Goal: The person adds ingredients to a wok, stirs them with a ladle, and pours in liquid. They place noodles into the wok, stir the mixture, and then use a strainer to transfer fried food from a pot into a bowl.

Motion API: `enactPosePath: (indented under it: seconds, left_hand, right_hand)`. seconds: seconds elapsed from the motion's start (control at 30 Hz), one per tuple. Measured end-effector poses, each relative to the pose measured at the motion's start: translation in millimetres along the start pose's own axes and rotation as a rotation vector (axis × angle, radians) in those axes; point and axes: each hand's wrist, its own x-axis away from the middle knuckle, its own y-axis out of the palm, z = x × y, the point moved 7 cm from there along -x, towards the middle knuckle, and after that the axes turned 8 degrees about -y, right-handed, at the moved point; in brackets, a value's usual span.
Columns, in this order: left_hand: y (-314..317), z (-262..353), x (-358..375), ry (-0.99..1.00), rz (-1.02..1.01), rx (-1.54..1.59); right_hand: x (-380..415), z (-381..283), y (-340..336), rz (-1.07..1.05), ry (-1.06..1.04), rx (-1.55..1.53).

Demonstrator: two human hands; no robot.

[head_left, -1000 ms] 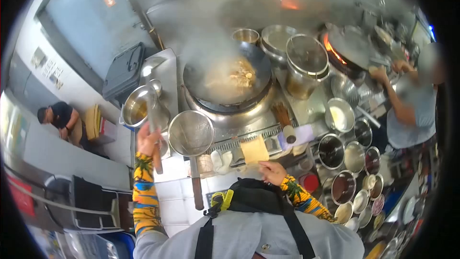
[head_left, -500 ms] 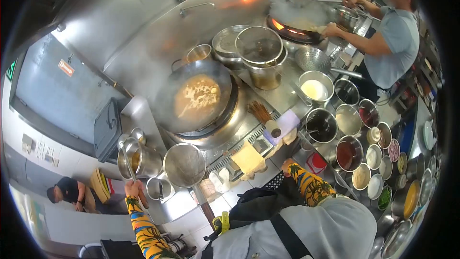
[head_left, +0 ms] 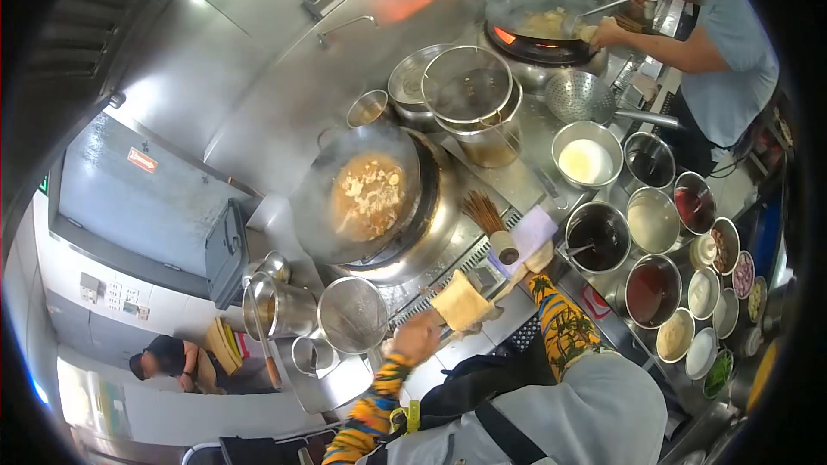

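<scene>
My left hand (head_left: 416, 337), blurred, reaches toward the folded yellow cloth (head_left: 461, 301) on the stove's front ledge, fingertips right at its near corner. My right hand (head_left: 537, 262) is by the front edge of a lavender cloth (head_left: 532, 231), its fingers mostly hidden. Between the two cloths lies a bamboo wok brush (head_left: 489, 220), bristles pointing away. A large wok (head_left: 314, 198) on the burner holds brown liquid with pale pieces (head_left: 370, 194), and steam rises from it. Left of me, a wooden-handled ladle (head_left: 267, 349) leans in a metal pot (head_left: 293, 310).
A round strainer (head_left: 351, 314) lies beside the pot. Behind the wok stands a stockpot (head_left: 491, 138) with a sieve on top. Several seasoning containers (head_left: 652, 291) line the right side. A co-worker (head_left: 732, 43) handles a second wok (head_left: 538, 17); another person (head_left: 168, 362) is at far left.
My left hand has let go of the ladle handle and moved right to the yellow cloth. My right hand has moved forward toward the lavender cloth. The camera view has shifted.
</scene>
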Motion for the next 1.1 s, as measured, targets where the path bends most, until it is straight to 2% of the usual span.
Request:
enactPosePath:
  seconds: [0.03,0.07,0.17,0.27,0.4,0.47,0.5,0.53,0.6,0.7,0.77,0.87,0.93,0.97,1.03,1.1]
  left_hand:
    - [23.2,17.8,-8.6,0.102,0.049,-0.054]
    - [40.8,27.9,-14.3,0.019,-0.018,-0.105]
    - [75.8,35.2,-25.3,0.017,-0.106,-0.291]
    - [76.7,36.9,-25.0,0.004,-0.109,-0.333]
    - [66.9,28.2,-31.9,0.003,-0.166,-0.198]
    - [6.2,37.0,-47.6,0.029,0.121,-0.223]
    - [-20.7,27.2,-52.2,0.151,0.360,-0.331]
    - [-44.1,12.7,-66.0,-0.003,0.282,-0.511]
    - [-106.8,17.1,-75.1,-0.037,0.602,-0.740]
    - [-152.9,20.4,-82.8,0.034,0.692,-0.606]
    - [-152.4,6.9,-88.7,0.008,0.632,-0.656]
    - [-145.8,1.7,-98.3,-0.014,0.550,-0.691]
    - [-146.1,0.8,-100.5,-0.095,0.453,-0.658]
    - [-146.6,0.3,-101.6,-0.077,0.453,-0.660]
    - [-145.2,-0.9,-103.2,-0.046,0.454,-0.658]
    - [-146.6,5.6,-102.5,-0.034,0.488,-0.733]
  right_hand:
    - [-8.4,-2.2,-3.8,0.061,0.013,-0.023]
    - [-15.6,-4.3,-4.5,0.113,0.025,-0.047]
    - [-26.3,-5.9,-7.2,0.209,0.044,-0.071]
    - [-27.5,-7.9,-8.0,0.262,0.057,-0.096]
    - [-27.6,-10.0,-9.0,0.334,0.074,-0.124]
    - [-31.4,-12.0,-11.2,0.369,0.086,-0.135]
    - [-31.3,-11.8,-11.7,0.385,0.090,-0.139]
    - [-30.9,-11.3,-11.2,0.398,0.094,-0.145]
    - [-31.3,-12.3,-10.0,0.433,0.110,-0.155]
    - [-32.6,-15.3,-11.7,0.548,0.148,-0.154]
    - [-32.8,-17.3,-15.5,0.617,0.169,-0.155]
    - [-38.8,-10.9,-13.6,0.141,0.036,-0.285]
    - [-34.5,-17.5,-17.6,-0.053,-0.039,-0.339]
    - [-35.2,-21.3,-23.6,-0.083,-0.067,-0.350]
    - [-31.4,-36.9,-30.7,-0.095,-0.311,0.073]
    - [-34.4,-32.5,-31.9,-0.049,-0.181,-0.085]
